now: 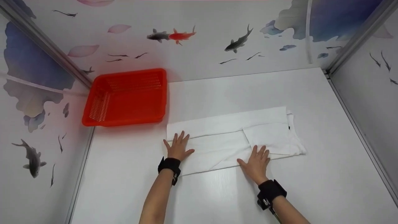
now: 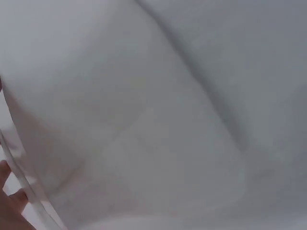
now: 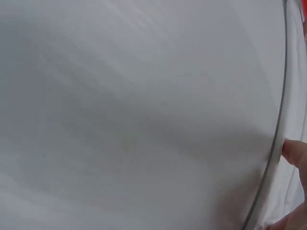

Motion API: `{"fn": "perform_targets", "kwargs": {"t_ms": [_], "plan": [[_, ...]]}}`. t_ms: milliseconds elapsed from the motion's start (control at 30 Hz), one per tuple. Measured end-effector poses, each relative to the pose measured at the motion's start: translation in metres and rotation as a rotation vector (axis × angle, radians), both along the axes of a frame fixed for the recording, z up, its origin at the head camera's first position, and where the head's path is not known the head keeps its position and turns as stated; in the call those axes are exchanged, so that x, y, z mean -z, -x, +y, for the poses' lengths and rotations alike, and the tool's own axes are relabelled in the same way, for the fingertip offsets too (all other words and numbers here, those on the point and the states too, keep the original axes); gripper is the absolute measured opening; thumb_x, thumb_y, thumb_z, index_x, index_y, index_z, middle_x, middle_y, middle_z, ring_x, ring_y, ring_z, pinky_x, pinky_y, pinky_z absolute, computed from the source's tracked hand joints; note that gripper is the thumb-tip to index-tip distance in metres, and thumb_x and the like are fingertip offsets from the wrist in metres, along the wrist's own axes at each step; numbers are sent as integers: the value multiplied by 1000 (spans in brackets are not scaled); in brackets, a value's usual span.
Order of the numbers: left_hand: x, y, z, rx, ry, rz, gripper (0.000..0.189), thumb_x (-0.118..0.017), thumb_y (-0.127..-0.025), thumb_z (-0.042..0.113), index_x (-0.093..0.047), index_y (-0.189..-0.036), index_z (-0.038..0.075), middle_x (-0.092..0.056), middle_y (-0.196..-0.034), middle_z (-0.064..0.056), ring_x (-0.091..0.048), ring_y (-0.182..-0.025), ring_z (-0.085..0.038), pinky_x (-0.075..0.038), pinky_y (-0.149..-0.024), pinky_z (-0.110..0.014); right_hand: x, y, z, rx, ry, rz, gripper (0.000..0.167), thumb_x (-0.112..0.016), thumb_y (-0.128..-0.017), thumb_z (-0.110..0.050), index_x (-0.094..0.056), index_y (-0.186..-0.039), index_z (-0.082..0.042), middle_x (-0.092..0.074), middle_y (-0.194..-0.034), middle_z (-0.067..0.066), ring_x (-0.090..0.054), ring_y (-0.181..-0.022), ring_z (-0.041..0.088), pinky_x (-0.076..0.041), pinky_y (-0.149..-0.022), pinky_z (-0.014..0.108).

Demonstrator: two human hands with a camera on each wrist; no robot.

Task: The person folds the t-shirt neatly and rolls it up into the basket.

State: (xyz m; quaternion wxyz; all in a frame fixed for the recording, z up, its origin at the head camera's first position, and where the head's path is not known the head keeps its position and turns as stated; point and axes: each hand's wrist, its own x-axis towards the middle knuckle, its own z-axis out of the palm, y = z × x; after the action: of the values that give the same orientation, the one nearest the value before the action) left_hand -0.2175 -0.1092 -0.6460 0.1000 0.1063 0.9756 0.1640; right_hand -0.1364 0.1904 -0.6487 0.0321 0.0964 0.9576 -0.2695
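A white garment (image 1: 217, 146) lies on the white table, folded into a long strip with its layers stacked. At its right end is a smaller turned-over flap (image 1: 267, 138), beside a seamed edge and a small dark mark. My left hand (image 1: 178, 149) rests on the strip's left end, fingers spread. Near the front edge, right of the middle, my right hand (image 1: 257, 163) lies with straight fingers on the cloth by the flap. The right wrist view shows that hand's thumb (image 3: 293, 151) at the garment's edge. Fingers (image 2: 17, 199) appear beside cloth in the left wrist view.
A red plastic basket (image 1: 124, 123) with perforated sides stands at the table's back left. Walls painted with fish and petals (image 1: 199, 53) enclose the white table (image 1: 326, 149) at the back and both sides. Metal rails (image 1: 362, 133) run along the table's sides.
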Motion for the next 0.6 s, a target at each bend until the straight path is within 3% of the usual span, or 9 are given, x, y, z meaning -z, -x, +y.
{"fn": "perform_targets", "kwargs": {"t_ms": [167,333,500,600], "plan": [[5,-20,1,-43,23,98,64,-69,-89,37,-50,-142,7,-39,-151,-19,-32,-138,-44,-13,-106,-72,4,29,24,-171,44,-31,93,-72,-88,-29,-17,-142,24,-1,-145,49,1,-136,63,-8,-105,73],[17,-47,13,-63,74,222,61,-67,-91,37,-51,-139,3,-43,-145,-24,-40,-129,-48,-28,-104,-65,1,57,52,-323,81,-143,95,-65,-93,-34,-7,-147,17,11,-150,42,14,-138,57,7,-105,72],[16,-67,26,-48,196,287,63,-64,-90,43,-53,-139,4,-48,-139,-23,-48,-116,-42,-40,-93,-55,-15,77,70,-388,44,-254,95,-61,-94,-43,-6,-151,9,13,-154,35,17,-140,52,16,-99,75],[10,-77,34,-16,280,266,64,-62,-91,47,-53,-139,6,-51,-135,-21,-49,-113,-36,-43,-84,-48,-24,84,76,-389,-1,-274,92,-62,-93,-42,-11,-153,5,10,-154,35,16,-140,53,17,-97,76]]}}
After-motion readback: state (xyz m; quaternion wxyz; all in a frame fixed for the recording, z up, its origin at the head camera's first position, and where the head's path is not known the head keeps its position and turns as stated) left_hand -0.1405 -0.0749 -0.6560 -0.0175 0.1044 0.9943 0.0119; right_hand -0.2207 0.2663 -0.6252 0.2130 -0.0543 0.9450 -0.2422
